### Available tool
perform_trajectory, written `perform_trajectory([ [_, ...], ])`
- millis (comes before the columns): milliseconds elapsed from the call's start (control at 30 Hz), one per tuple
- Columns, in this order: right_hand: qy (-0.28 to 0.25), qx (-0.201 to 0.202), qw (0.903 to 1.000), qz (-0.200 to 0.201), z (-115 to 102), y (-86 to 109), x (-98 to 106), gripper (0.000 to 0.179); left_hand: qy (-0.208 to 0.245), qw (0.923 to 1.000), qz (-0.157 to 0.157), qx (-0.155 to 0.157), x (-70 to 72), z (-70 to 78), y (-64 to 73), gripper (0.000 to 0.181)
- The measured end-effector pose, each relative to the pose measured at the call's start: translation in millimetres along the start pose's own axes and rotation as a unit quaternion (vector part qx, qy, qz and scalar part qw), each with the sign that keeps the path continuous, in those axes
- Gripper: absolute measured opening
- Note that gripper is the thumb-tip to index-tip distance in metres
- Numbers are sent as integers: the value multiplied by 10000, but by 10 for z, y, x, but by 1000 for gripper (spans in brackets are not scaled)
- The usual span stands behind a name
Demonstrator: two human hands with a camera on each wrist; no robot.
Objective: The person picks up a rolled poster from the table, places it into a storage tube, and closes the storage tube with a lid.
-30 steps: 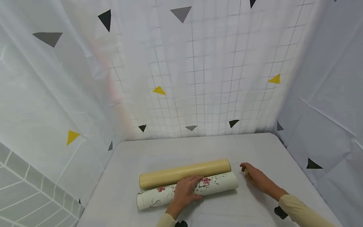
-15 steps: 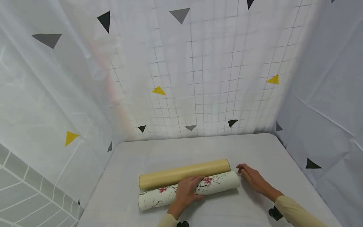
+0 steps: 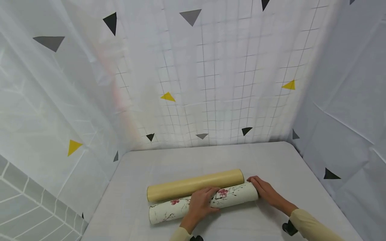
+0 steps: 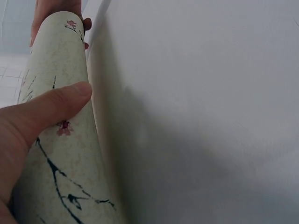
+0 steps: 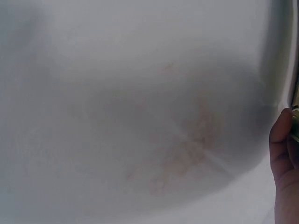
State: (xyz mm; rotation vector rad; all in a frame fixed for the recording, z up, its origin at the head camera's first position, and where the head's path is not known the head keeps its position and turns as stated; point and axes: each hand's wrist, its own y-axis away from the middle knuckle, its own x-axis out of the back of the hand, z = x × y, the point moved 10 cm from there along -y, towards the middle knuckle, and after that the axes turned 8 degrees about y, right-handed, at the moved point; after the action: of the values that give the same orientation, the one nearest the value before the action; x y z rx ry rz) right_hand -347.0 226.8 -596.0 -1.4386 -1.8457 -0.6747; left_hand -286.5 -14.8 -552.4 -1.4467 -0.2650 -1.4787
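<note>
A cream wallpaper roll (image 3: 172, 211) with red blossoms and dark twigs lies slantwise on the white table. My left hand (image 3: 200, 202) grips it around the middle. In the left wrist view the thumb of that hand (image 4: 28, 123) lies across the printed side. My right hand (image 3: 266, 192) is at the right end of the roll, its bent fingers against the rim. The right wrist view catches a small yellowish thing (image 5: 295, 128) at the curled fingers, mostly cut off by the frame edge.
Behind the patterned roll, almost parallel and close to it, lies a plain yellow roll (image 3: 196, 184). White sheeting (image 3: 211, 83) with grid lines and coloured triangles rises behind the table (image 3: 208, 157) and along both sides.
My right hand has come left from beside the rolls to the end of the patterned roll. That roll, with my left hand on it, has shifted slightly right. The yellow roll stays put.
</note>
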Motion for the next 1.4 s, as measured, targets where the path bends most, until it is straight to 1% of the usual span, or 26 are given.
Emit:
perform_trajectory([
  [100, -64, 10, 10000, -48, -47, 5, 9, 44, 15, 10000, -47, 72, -15, -4, -9, 87],
  [233, -21, 192, 9998, 83, -99, 13, 63, 39, -22, 9999, -71, 132, -25, -17, -12, 87],
  [333, 68, 354, 9992, 151, -117, 21, 80, 37, -44, 9999, -63, 119, -22, -13, -9, 86],
  [433, 45, 302, 9995, 98, -92, 23, 60, 38, -65, 10000, -9, 59, -12, 4, -6, 85],
  [467, 61, 320, 9995, 49, -90, 22, 53, 39, -75, 10000, 15, 36, -8, 11, -9, 85],
  [567, -62, 174, 9998, -115, -51, 25, 11, 40, -65, 9999, 82, 13, 5, 20, -10, 85],
  [633, -113, 183, 9995, -226, -41, 32, -20, 39, -44, 9999, 92, 37, 8, 19, -7, 85],
  [833, -231, 172, 9992, -273, -47, 41, -41, 40, -36, 9999, 78, 131, 10, 2, -13, 86],
  [1067, -231, -37, 9988, -440, -19, 55, -100, 49, -135, 9997, 142, 108, 13, -3, 5, 86],
  [1333, -621, -157, 9964, -564, 2, 40, -131, 44, -119, 9997, 170, 123, 24, -5, -2, 88],
  [1400, -747, -247, 9953, -569, 12, 33, -145, 43, -114, 9997, 170, 133, 25, -6, -5, 88],
])
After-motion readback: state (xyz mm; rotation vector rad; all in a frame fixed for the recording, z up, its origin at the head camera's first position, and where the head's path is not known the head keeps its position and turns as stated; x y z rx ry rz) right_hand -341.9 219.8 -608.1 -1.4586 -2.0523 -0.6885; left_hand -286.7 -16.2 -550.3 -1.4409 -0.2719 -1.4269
